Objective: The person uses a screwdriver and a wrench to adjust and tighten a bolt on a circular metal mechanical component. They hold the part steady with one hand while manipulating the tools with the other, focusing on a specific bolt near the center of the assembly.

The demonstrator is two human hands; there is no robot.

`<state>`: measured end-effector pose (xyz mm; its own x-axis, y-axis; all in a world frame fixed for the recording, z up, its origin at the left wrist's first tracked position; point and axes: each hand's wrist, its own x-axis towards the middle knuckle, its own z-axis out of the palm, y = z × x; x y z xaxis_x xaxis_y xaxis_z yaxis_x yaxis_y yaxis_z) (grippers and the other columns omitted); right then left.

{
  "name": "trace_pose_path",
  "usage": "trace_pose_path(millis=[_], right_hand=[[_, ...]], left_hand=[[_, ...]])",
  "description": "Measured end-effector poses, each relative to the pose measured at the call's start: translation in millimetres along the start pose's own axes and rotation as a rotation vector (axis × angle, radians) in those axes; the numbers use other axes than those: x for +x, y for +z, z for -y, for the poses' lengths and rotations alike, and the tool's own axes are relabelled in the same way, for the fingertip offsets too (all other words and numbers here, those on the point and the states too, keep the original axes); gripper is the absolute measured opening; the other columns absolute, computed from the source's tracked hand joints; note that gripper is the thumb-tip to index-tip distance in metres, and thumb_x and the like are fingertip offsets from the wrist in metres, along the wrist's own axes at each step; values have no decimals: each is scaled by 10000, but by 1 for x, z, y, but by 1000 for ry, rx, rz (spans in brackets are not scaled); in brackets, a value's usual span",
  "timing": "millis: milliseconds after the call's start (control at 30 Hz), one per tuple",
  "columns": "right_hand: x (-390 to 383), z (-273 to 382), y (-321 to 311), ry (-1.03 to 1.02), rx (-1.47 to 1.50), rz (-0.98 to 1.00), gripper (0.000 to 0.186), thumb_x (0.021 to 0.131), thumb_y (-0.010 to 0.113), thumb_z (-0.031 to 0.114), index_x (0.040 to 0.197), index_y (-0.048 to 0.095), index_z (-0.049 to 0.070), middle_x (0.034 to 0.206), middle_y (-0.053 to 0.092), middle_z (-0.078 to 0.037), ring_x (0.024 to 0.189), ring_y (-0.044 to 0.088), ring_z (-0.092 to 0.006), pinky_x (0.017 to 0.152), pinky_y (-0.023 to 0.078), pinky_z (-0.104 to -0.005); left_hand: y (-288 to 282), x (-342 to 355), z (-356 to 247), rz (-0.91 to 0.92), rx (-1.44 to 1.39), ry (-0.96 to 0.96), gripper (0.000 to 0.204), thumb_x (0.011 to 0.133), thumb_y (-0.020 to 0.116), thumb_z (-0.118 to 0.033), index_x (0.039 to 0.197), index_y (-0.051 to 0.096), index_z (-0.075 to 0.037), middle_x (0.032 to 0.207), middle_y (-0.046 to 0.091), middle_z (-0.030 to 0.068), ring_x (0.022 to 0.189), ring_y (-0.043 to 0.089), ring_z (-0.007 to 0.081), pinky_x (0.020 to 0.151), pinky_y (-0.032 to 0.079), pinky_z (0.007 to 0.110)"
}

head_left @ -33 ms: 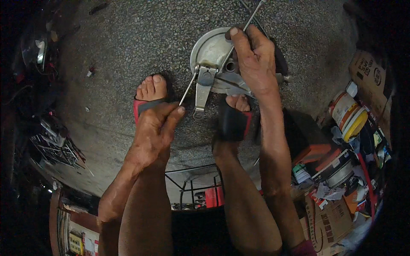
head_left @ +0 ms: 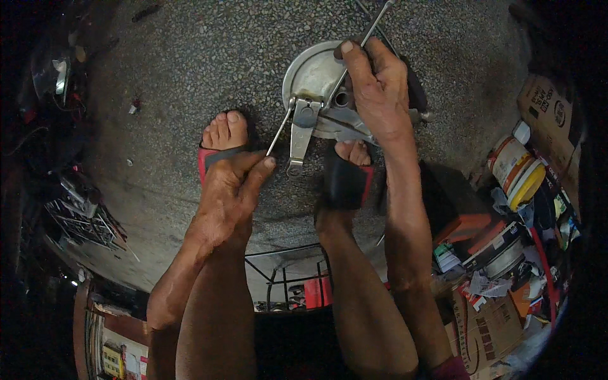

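Note:
A round silver metal hub plate [head_left: 307, 73] lies above my feet, with a flat metal arm [head_left: 301, 145] pointing down from a clamp on it. My left hand [head_left: 237, 180] pinches the lower end of a slim wrench [head_left: 279, 130] whose head sits at the clamp's left side. My right hand [head_left: 380, 88] grips a longer thin metal tool [head_left: 374, 25] slanting down to the clamp's right side. It also covers part of the plate. Whether it presses on the plate I cannot tell.
A speckled floor [head_left: 164, 76] surrounds my sandalled feet [head_left: 221, 152]. At right lie cardboard [head_left: 548, 107], buckets [head_left: 516, 174] and mixed scraps [head_left: 491, 285]. Dark metal parts [head_left: 82, 215] pile at left. A black wire frame [head_left: 285, 272] stands between my legs.

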<state>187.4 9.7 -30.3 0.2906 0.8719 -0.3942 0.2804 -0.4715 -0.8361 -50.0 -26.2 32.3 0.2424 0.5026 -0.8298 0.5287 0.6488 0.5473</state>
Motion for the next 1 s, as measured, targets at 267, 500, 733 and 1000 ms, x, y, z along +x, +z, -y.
trace_pose_path(millis=[267,500,733,1000], right_hand=[[-2,0,1,-9,53,-8,356,987,593,357,915,658,14,566,438,58,487,376,-28,441,290,-245],[3,6,0,31,-21,22,376,964,573,374,897,633,9,626,545,-107,542,496,-207,535,395,-369],[3,1,0,7,28,35,332,994,582,350,922,655,35,564,431,63,480,365,-28,435,277,-245],[3,6,-1,17,-23,34,400,958,563,387,889,655,4,671,636,-158,594,594,-248,599,471,-412]], left_hand=[[-5,7,-17,81,-20,-201,239,950,679,-167,1075,698,36,964,705,53,928,619,149,874,475,318],[7,8,15,-1,-252,-108,193,938,689,-131,1038,715,33,952,712,55,896,630,146,842,489,304],[10,10,20,7,-333,-119,152,933,685,-87,1030,701,29,959,710,69,910,635,154,853,493,301],[10,12,24,-2,-247,-77,143,941,677,-83,1056,650,-2,989,690,64,948,617,145,873,483,300]])
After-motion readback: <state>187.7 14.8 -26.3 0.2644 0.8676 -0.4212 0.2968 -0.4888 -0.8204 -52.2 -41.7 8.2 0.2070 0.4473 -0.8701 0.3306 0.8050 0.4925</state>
